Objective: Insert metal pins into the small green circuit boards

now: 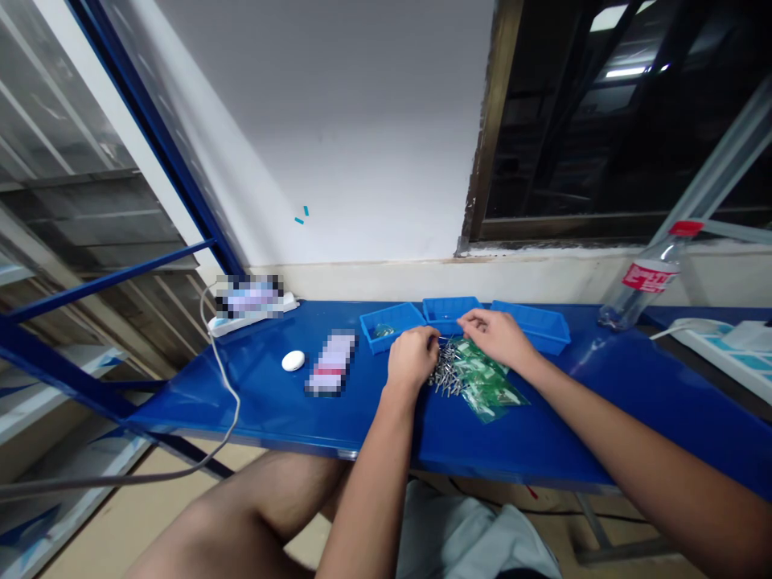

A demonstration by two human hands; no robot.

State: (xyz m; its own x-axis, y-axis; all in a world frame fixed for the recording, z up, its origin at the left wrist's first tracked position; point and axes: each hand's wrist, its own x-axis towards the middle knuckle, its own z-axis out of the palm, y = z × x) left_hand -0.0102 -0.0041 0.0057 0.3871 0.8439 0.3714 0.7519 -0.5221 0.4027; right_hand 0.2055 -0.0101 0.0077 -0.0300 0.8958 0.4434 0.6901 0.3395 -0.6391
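Fasteners (447, 375) between front and back edges of the surface (271, 414) seem best picked singly; left hand (413, 354) curled, right hand (495, 334) half-closed, whether grasping, I cannot tell

Metal pieces (446, 378) — shiny; packets (491, 396) — glossy plastic; tabletop (271, 406) — glossy.

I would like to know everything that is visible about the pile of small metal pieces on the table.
The pile is a loose heap of many thin, shiny, silvery pieces, metal by their look, pointing in different directions. It lies on the blue table, nearer the person than the blue trays, with green packets against its right side. The left hand is at its left edge; contact is unclear.
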